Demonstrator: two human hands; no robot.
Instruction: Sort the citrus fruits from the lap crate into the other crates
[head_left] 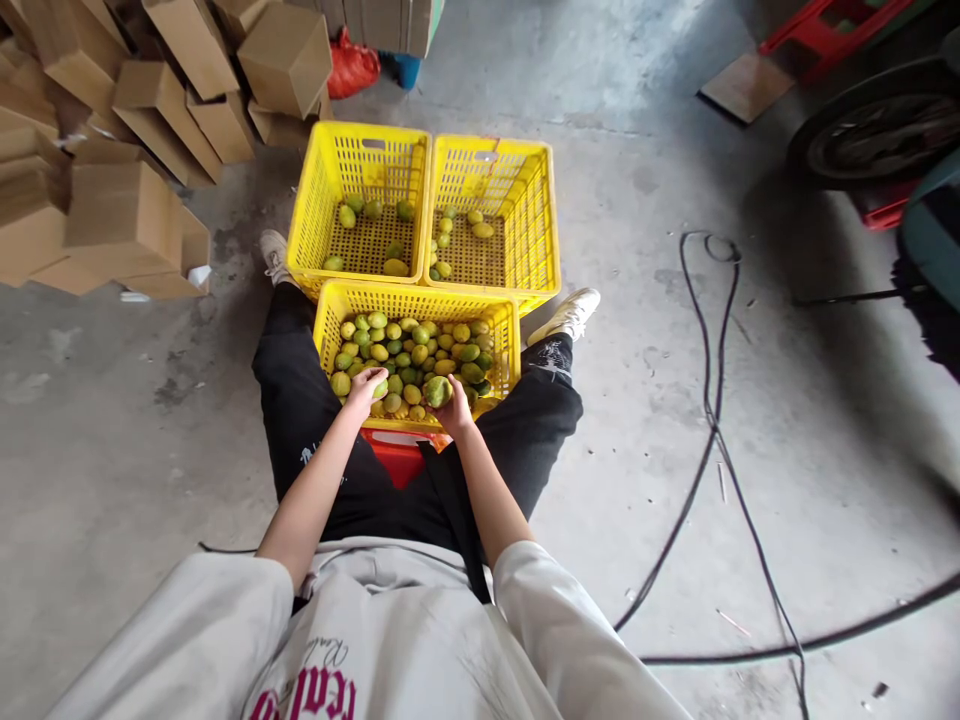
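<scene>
My left hand (363,389) is closed around a green lemon (380,388), over the left part of the near yellow crate (513,345). A larger, dark green and yellow lemon (436,392) is gripped in my right hand (457,408), a little above the crate's near side. Below both hands the crate holds many loose green and yellow lemons (420,335). Beyond it stand two more yellow crates side by side: the far left crate (360,128) and the far right crate (556,210), each with several lemons on its bottom.
Cardboard boxes (124,215) are heaped at the upper left, near a red bag (352,66). A black cable (712,430) lies looped on the concrete floor to the right. A wheel (877,125) stands at the upper right. My legs straddle the near crate.
</scene>
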